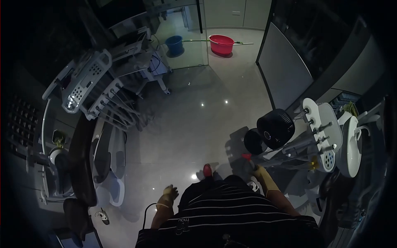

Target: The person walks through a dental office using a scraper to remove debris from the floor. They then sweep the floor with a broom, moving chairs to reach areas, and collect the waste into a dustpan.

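Observation:
My left hand [168, 193], in a yellowish glove, hangs beside my left leg over the floor. Its fingers are loosely bent and apart, and I see nothing in them. My right hand [260, 173], gloved the same way, reaches forward on the right with its fingers closed. From it sticks out a slim object with a red tip [247, 156]; the dim light hides its exact kind. Just beyond that hand are a black stool or chair [276, 129] and the hoses of a dental unit. A red shoe [208, 170] shows under me.
Dental units stand at left [89, 80] and right [324, 140], with hanging hoses. A white spittoon bowl [352, 153] is at far right. Ahead, past a glass panel [186, 49], are a blue bucket [175, 45] and a red tub [222, 44] with a pole. Shiny floor [178, 111] lies between.

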Demonstrator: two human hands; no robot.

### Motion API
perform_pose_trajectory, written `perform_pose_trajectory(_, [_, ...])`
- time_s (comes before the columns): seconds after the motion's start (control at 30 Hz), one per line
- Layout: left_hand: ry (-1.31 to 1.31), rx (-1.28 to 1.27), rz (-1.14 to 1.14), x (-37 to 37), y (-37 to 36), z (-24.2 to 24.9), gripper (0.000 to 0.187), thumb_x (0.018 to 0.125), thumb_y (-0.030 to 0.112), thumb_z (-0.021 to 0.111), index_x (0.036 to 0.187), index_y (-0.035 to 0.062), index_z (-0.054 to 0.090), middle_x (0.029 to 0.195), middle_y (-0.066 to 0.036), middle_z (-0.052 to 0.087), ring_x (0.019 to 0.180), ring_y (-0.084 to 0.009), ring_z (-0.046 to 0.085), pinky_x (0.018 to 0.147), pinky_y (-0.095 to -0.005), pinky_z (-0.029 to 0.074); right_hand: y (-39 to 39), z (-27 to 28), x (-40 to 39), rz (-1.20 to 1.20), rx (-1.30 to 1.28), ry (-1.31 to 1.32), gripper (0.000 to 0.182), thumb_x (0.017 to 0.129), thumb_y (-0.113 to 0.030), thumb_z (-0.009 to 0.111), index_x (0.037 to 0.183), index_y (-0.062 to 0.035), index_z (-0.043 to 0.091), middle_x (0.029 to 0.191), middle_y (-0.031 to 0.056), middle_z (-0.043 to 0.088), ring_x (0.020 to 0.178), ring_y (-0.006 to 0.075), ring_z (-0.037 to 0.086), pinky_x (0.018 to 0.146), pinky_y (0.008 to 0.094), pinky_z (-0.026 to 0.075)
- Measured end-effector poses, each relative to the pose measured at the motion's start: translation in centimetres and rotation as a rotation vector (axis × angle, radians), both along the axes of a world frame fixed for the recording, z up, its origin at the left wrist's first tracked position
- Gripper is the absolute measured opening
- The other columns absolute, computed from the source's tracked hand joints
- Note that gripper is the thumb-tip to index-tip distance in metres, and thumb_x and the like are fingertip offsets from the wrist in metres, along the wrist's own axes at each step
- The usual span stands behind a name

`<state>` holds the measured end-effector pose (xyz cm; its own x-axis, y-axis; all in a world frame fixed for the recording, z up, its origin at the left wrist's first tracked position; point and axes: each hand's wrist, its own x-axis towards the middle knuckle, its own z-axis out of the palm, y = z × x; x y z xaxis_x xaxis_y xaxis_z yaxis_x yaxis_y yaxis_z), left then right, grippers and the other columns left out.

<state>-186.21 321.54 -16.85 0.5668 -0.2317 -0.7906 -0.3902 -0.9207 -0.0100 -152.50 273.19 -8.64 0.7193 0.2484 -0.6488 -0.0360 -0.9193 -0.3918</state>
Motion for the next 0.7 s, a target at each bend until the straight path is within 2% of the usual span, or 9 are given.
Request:
perform_pose_trajectory(0.07, [-0.240,-0.116,0.273,8.3,5.7,-4.0,0.020,0.096,0.030,0.050,0.094,0.0202,0.067,0.106,-0.001,0.061,0.108,-0.0229,0.056,0.096,-0.0391,0.044,-0.2,0.3,1.0,-0.362,0.149,0.043,0.046,0.080,-0.020,0.075,0.119,0.0010,0.061,0.091,0.0141,0.068,0.080,0.0236,0.066,0.068,0.0374,0.052])
perform_pose_trajectory(0.1, [-0.405,-0.236,0.273,13.4,7.7,-3.0,0.021,0.089,0.021,0.061,0.108,0.0122,0.060,0.096,-0.003,0.062,0.092,-0.0237,0.060,0.080,-0.0359,0.052,0.3,1.4,1.6,-0.384,0.142,0.060,0.046,0.080,-0.020,0.075,0.119,0.0010,0.061,0.091,0.0141,0.068,0.080,0.0236,0.066,0.068,0.0374,0.052])
perform_pose_trajectory(0.17, [-0.038,-0.777,0.994,24.6,10.0,0.9,0.023,0.090,0.015,0.058,0.112,0.0099,0.056,0.092,-0.005,0.057,0.083,-0.0211,0.056,0.072,-0.0343,0.048,1.7,4.3,4.1,-0.679,0.347,0.194,0.055,0.084,-0.020,0.074,0.132,-0.0002,0.057,0.108,0.0151,0.070,0.099,0.0302,0.067,0.087,0.0407,0.051])
perform_pose_trajectory(0.2, [-0.032,-0.773,0.966,28.9,10.7,1.0,0.023,0.090,0.015,0.058,0.112,0.0099,0.056,0.092,-0.005,0.057,0.083,-0.0211,0.056,0.072,-0.0343,0.048,2.4,4.4,5.7,-0.706,0.356,0.188,0.055,0.084,-0.020,0.074,0.132,-0.0002,0.057,0.108,0.0151,0.070,0.099,0.0302,0.067,0.087,0.0407,0.051])
perform_pose_trajectory(0.27, [-0.300,-1.445,0.484,38.2,12.6,0.5,0.024,0.092,0.009,0.052,0.116,0.0101,0.055,0.089,-0.005,0.052,0.077,-0.0174,0.051,0.067,-0.0319,0.044,4.0,4.8,9.6,-0.785,0.445,0.176,0.057,0.086,-0.014,0.072,0.138,0.0004,0.053,0.110,0.0106,0.068,0.098,0.0236,0.064,0.087,0.0372,0.050])
perform_pose_trajectory(0.3, [-0.296,-1.438,0.454,42.2,12.9,0.6,0.024,0.092,0.009,0.052,0.116,0.0101,0.055,0.089,-0.005,0.052,0.077,-0.0174,0.051,0.067,-0.0319,0.044,4.8,5.1,12.1,-0.803,0.464,0.164,0.057,0.086,-0.014,0.072,0.138,0.0004,0.053,0.110,0.0106,0.068,0.098,0.0236,0.064,0.087,0.0372,0.050])
perform_pose_trajectory(0.47, [0.082,-1.309,2.061,52.7,8.9,3.1,0.035,0.097,0.024,0.061,0.129,0.0113,0.053,0.115,-0.011,0.059,0.096,-0.0271,0.058,0.082,-0.0438,0.050,9.3,7.2,27.8,-0.886,0.579,0.099,0.057,0.085,-0.015,0.074,0.135,0.0023,0.054,0.107,0.0107,0.067,0.094,0.0207,0.062,0.085,0.0331,0.049])
perform_pose_trajectory(0.57, [0.286,-1.093,2.392,51.9,11.1,-0.3,0.057,0.095,0.035,0.067,0.141,0.0098,0.047,0.133,-0.015,0.058,0.113,-0.0332,0.060,0.088,-0.0477,0.052,9.9,3.1,39.1,-0.712,0.593,-0.036,0.050,0.084,-0.019,0.072,0.129,-0.0002,0.059,0.094,0.0064,0.066,0.070,0.0150,0.057,0.062,0.0306,0.047])
perform_pose_trajectory(0.7, [0.137,-1.211,2.224,53.1,11.4,1.7,0.049,0.098,0.036,0.061,0.137,0.0091,0.051,0.131,-0.015,0.059,0.113,-0.0332,0.060,0.091,-0.0479,0.052,14.6,10.9,53.6,-0.698,0.537,-0.016,0.048,0.084,-0.021,0.071,0.125,-0.0001,0.059,0.094,0.0060,0.065,0.068,0.0144,0.056,0.057,0.0304,0.046])
